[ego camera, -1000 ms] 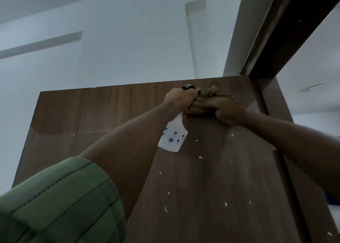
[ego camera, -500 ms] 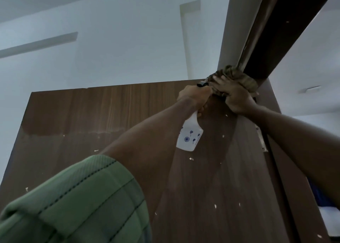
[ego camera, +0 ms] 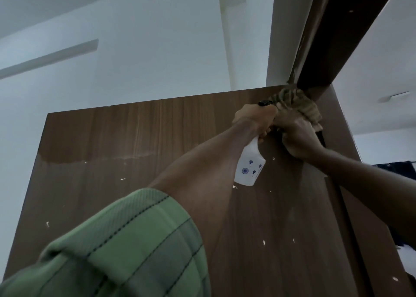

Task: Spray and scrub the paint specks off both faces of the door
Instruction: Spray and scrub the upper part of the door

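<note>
Half a second on, both hands sit slightly lower against the door's top corner, the rag bunched tighter under the frame and the view tipped a little further upward.

Head view: a person's left hand [ego camera: 255,121] grips the neck of a white spray bottle [ego camera: 249,165], its black nozzle at the top of the fist and its body hanging down against the brown wooden door [ego camera: 126,152]. Just beside it, touching, the right hand [ego camera: 297,137] clutches a crumpled olive-brown rag [ego camera: 297,105] pressed to the door's upper right corner, under the dark door frame [ego camera: 342,33]. White paint specks [ego camera: 264,242] dot the door face below the hands. A green checked sleeve [ego camera: 126,249], rolled up, fills the lower left foreground.
</note>
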Motion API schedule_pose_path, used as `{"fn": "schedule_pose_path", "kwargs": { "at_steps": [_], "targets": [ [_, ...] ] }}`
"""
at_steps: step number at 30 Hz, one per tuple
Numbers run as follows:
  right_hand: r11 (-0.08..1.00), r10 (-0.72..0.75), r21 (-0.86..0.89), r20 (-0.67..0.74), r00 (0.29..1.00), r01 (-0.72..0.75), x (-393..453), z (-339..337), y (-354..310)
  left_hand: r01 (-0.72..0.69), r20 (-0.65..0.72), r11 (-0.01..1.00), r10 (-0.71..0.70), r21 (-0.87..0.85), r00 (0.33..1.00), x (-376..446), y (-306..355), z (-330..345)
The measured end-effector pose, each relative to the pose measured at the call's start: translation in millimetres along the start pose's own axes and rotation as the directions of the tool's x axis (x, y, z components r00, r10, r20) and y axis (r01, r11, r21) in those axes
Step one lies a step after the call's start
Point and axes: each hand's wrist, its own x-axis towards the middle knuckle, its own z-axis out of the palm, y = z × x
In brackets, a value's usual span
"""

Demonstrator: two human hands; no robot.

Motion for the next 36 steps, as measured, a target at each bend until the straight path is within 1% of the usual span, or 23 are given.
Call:
{"fn": "schedule_pose_path", "kwargs": {
  "at_steps": [1,3,5,7,8,9,11,13,15,16,18,19,21,23,25,26,28,29,31,32,34,36],
  "targets": [
    [1.000,-0.031,0.010,0.049,0.998,0.030,-14.4,-0.9,-0.1,0.007,0.004,1.000,-0.007,0.002,1.000,-1.0,-0.4,2.6],
    [0.998,-0.042,0.043,0.128,0.991,0.037,-9.7,-16.2,7.4,0.017,0.009,1.000,-0.017,0.003,1.000,-3.8,0.2,8.1],
    [0.999,-0.007,0.041,0.109,0.994,0.003,22.7,-27.8,21.6,0.023,0.017,1.000,-0.023,-0.011,1.000,-4.1,-0.3,13.0],
    [1.000,-0.010,-0.004,0.085,0.996,0.010,48.5,-23.8,30.0,0.030,0.018,0.999,-0.030,-0.024,0.999,-5.1,-2.4,17.3],
    [1.000,-0.010,-0.016,0.069,0.998,0.011,50.0,-17.6,30.7,0.036,0.022,0.999,-0.035,-0.029,0.999,-5.7,-4.3,19.2],
    [0.999,0.026,-0.035,0.050,0.998,-0.024,42.0,-11.2,25.2,0.044,0.026,0.998,-0.043,-0.036,0.999,-6.2,-6.8,20.9],
    [0.995,0.095,0.017,0.025,0.995,-0.095,5.1,-3.2,2.9,0.056,0.024,0.997,-0.055,-0.044,0.998,-7.5,-11.5,21.5],
    [0.996,0.021,0.086,0.050,0.999,-0.026,-31.3,-7.1,-17.9,0.060,0.023,0.998,-0.059,-0.030,0.998,-8.7,-13.9,20.2],
    [0.994,-0.047,0.105,0.105,0.993,0.036,-21.4,-17.8,-17.6,0.062,0.017,0.998,-0.062,-0.025,0.998,-9.4,-13.8,17.2],
    [0.997,-0.026,0.079,0.095,0.995,0.019,-1.1,-23.0,-9.5,0.060,0.017,0.998,-0.060,-0.035,0.998,-9.4,-13.5,16.0],
    [0.991,0.099,0.080,0.092,0.991,-0.107,42.2,-24.9,13.2,0.052,0.013,0.998,-0.051,-0.042,0.999,-11.7,-12.6,14.9],
    [0.987,0.133,0.073,0.098,0.986,-0.141,55.2,-22.4,14.7,0.047,0.007,0.998,-0.046,-0.039,0.999,-13.1,-13.0,13.7],
    [0.991,0.125,0.030,0.078,0.989,-0.128,49.3,-11.3,5.8,0.055,-0.001,0.997,-0.055,-0.045,0.998,-14.6,-16.8,13.7],
    [0.992,0.121,0.033,0.066,0.990,-0.123,9.6,-4.0,-13.0,0.070,-0.003,0.996,-0.071,-0.053,0.997,-17.9,-21.4,14.6],
    [0.989,0.113,0.088,0.093,0.989,-0.122,-34.0,-4.9,-26.9,0.081,0.004,0.995,-0.081,-0.050,0.997,-22.2,-24.8,15.8],
    [0.990,0.078,0.104,0.140,0.987,-0.093,-43.8,-5.1,-27.3,0.084,0.007,0.996,-0.084,-0.044,0.996,-22.7,-26.3,15.8],
    [0.996,-0.021,0.095,0.188,0.982,0.003,-28.2,-12.4,-12.4,0.087,0.004,0.995,-0.087,-0.045,0.996,-24.4,-26.8,14.3],
    [0.997,-0.018,0.082,0.177,0.984,0.004,-9.6,-15.5,-0.9,0.086,-0.002,0.995,-0.086,-0.057,0.996,-24.6,-27.2,12.8],
    [0.994,0.064,0.077,0.150,0.987,-0.076,15.8,-17.9,5.4,0.083,-0.008,0.993,-0.084,-0.082,0.996,-24.3,-29.9,10.2],
    [0.987,0.129,0.080,0.132,0.983,-0.140,15.5,-15.0,-1.4,0.084,-0.008,0.993,-0.085,-0.088,0.996,-24.9,-32.5,8.5],
    [0.965,0.233,0.102,0.091,0.968,-0.242,-12.6,0.8,-21.3,0.091,0.001,0.992,-0.092,-0.092,0.996,-27.7,-39.0,6.3],
    [0.964,0.222,0.127,0.082,0.971,-0.232,-56.6,18.8,-40.9,0.095,0.004,0.993,-0.095,-0.070,0.995,-30.6,-45.0,5.4]
  ]
}}
